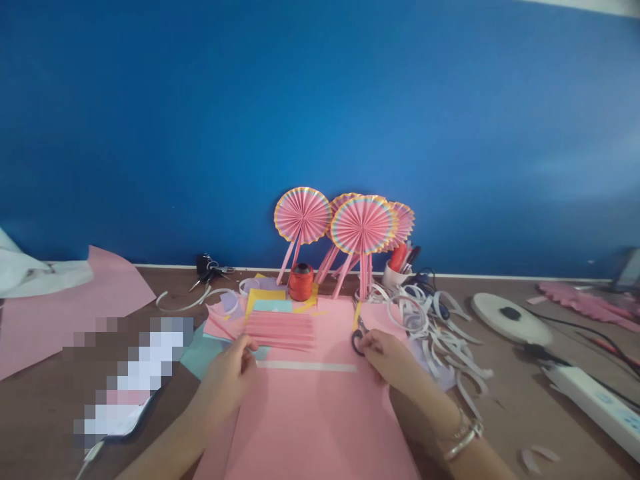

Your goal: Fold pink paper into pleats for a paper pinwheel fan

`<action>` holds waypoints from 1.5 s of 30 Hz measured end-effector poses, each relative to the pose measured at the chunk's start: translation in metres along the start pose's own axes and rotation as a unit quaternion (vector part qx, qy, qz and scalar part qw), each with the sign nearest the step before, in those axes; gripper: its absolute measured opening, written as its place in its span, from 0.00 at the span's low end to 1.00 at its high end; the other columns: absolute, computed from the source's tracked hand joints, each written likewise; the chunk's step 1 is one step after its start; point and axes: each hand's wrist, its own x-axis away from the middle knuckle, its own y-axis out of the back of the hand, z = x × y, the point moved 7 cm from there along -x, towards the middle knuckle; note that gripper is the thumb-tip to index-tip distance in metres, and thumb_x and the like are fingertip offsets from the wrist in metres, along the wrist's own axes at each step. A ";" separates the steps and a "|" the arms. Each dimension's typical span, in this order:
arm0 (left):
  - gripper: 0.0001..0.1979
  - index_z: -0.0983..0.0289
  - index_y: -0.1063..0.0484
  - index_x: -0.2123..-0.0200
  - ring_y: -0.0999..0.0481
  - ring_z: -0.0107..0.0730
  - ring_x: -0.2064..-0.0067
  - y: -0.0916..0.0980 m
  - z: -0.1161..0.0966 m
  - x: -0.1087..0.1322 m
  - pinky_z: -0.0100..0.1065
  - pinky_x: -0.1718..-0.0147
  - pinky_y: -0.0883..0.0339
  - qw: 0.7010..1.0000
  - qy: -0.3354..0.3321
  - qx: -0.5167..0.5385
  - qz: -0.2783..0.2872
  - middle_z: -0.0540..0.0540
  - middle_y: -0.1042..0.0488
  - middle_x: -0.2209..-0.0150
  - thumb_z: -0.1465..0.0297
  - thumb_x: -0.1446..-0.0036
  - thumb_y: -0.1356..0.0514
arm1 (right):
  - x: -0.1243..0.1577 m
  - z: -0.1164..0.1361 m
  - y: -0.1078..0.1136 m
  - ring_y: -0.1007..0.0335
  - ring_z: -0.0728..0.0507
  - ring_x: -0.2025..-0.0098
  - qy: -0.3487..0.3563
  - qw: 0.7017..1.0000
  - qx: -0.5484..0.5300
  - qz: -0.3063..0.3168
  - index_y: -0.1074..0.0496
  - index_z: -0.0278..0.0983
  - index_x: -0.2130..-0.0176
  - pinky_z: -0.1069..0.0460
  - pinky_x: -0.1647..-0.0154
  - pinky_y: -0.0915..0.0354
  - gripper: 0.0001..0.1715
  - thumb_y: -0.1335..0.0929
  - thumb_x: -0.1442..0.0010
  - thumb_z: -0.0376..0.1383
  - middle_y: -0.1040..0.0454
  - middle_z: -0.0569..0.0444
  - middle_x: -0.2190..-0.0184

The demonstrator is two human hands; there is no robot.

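Observation:
My left hand is closed, thumb and forefinger together, beside the left end of a narrow white paper strip. Whatever its fingers may hold is hidden. That strip runs across a large pink paper sheet. At the right, my right hand has curled fingers next to the dark handle of a pair of scissors; I cannot make out whether it grips anything. Just beyond the strip lies an accordion-folded pink paper, close to my left fingertips.
Several pleated pink paper fans lean against the blue wall. In front of them stands a red spool. White paper curls pile up at right, near a cup of pens and a power strip. Keys lie at back left.

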 end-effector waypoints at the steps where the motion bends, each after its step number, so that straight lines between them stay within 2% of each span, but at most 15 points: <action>1: 0.07 0.59 0.39 0.67 0.27 0.33 0.70 0.000 0.001 0.000 0.30 0.71 0.40 1.000 -0.001 0.013 0.002 0.48 0.30 0.74 0.75 0.47 0.52 | 0.000 0.004 0.001 0.35 0.49 0.85 0.022 1.000 0.008 -0.014 0.35 0.37 0.66 0.57 0.82 0.45 0.07 0.41 0.45 0.30 0.32 0.60 0.84; 6: 0.08 0.60 0.39 0.66 0.30 0.31 0.77 -0.003 0.007 -0.004 0.30 0.77 0.39 0.991 0.008 0.130 0.011 0.46 0.34 0.78 0.70 0.44 0.56 | 0.015 0.044 -0.001 0.30 0.45 0.68 0.202 0.975 0.058 -0.067 0.29 0.36 0.67 0.53 0.67 0.38 0.10 0.39 0.46 0.29 0.25 0.52 0.70; 8: 0.08 0.60 0.38 0.66 0.30 0.30 0.77 0.001 0.003 -0.004 0.30 0.77 0.38 0.987 -0.007 0.158 -0.001 0.46 0.33 0.78 0.69 0.44 0.56 | 0.026 0.060 -0.009 0.30 0.43 0.62 0.264 0.960 0.072 -0.057 0.28 0.35 0.65 0.51 0.60 0.38 0.11 0.38 0.45 0.29 0.25 0.49 0.66; 11: 0.09 0.60 0.36 0.67 0.28 0.32 0.71 0.013 -0.011 0.000 0.31 0.70 0.35 0.988 -0.053 0.141 -0.040 0.48 0.30 0.73 0.66 0.43 0.54 | 0.040 0.074 -0.022 0.33 0.41 0.55 0.310 0.947 0.082 -0.021 0.27 0.35 0.59 0.47 0.52 0.40 0.13 0.37 0.43 0.30 0.25 0.47 0.59; 14: 0.09 0.60 0.35 0.68 0.27 0.34 0.63 0.021 -0.022 0.004 0.33 0.62 0.35 0.986 -0.079 0.130 -0.065 0.50 0.27 0.67 0.66 0.43 0.53 | 0.046 0.078 -0.029 0.34 0.40 0.54 0.322 0.942 0.096 -0.001 0.29 0.35 0.55 0.46 0.51 0.40 0.15 0.37 0.41 0.32 0.27 0.45 0.57; 16: 0.07 0.60 0.35 0.67 0.27 0.35 0.61 0.020 -0.022 0.004 0.34 0.60 0.35 0.989 -0.071 0.115 -0.066 0.51 0.27 0.66 0.68 0.45 0.52 | 0.046 0.077 -0.030 0.35 0.40 0.54 0.331 0.937 0.117 -0.004 0.29 0.34 0.55 0.46 0.52 0.41 0.15 0.37 0.41 0.31 0.28 0.45 0.58; 21: 0.07 0.60 0.35 0.65 0.27 0.35 0.65 0.008 -0.009 0.000 0.33 0.66 0.38 0.999 -0.003 0.027 -0.024 0.49 0.30 0.72 0.68 0.49 0.47 | 0.038 0.070 -0.032 0.36 0.41 0.58 0.334 0.931 0.149 -0.023 0.28 0.35 0.61 0.47 0.55 0.40 0.11 0.38 0.41 0.29 0.30 0.48 0.62; 27: 0.06 0.61 0.34 0.65 0.28 0.36 0.66 0.003 -0.011 0.002 0.31 0.70 0.43 0.999 -0.004 -0.028 -0.019 0.49 0.32 0.74 0.67 0.47 0.46 | 0.051 0.082 -0.043 0.40 0.39 0.55 0.358 0.906 0.224 -0.018 0.33 0.40 0.47 0.44 0.53 0.43 0.23 0.39 0.41 0.28 0.33 0.48 0.58; 32: 0.06 0.61 0.34 0.64 0.28 0.37 0.67 0.000 -0.011 0.001 0.31 0.70 0.43 0.999 -0.017 -0.032 -0.023 0.49 0.31 0.75 0.68 0.47 0.45 | 0.062 0.090 -0.061 0.42 0.40 0.56 0.376 0.894 0.241 0.014 0.35 0.43 0.46 0.47 0.56 0.43 0.23 0.39 0.40 0.30 0.35 0.49 0.58; 37: 0.09 0.62 0.34 0.63 0.29 0.36 0.65 -0.005 -0.010 0.001 0.31 0.67 0.42 0.999 -0.034 -0.023 -0.017 0.50 0.31 0.72 0.74 0.49 0.45 | 0.051 0.090 -0.067 0.41 0.41 0.55 0.348 0.911 0.222 0.008 0.29 0.40 0.55 0.48 0.55 0.44 0.15 0.39 0.39 0.30 0.33 0.49 0.58; 41: 0.10 0.62 0.33 0.63 0.29 0.36 0.64 -0.006 -0.012 0.001 0.32 0.66 0.41 0.999 -0.044 -0.011 -0.013 0.50 0.31 0.71 0.77 0.51 0.45 | 0.040 0.100 -0.072 0.38 0.40 0.55 0.288 0.930 0.230 0.015 0.28 0.35 0.60 0.48 0.55 0.45 0.11 0.37 0.42 0.32 0.30 0.47 0.59; 45: 0.10 0.62 0.33 0.64 0.29 0.37 0.63 -0.006 -0.014 0.001 0.33 0.65 0.39 0.997 -0.067 0.008 -0.029 0.51 0.30 0.70 0.78 0.51 0.46 | 0.026 0.112 -0.080 0.35 0.39 0.57 0.237 0.948 0.212 0.018 0.28 0.34 0.60 0.49 0.57 0.46 0.13 0.34 0.46 0.35 0.27 0.46 0.60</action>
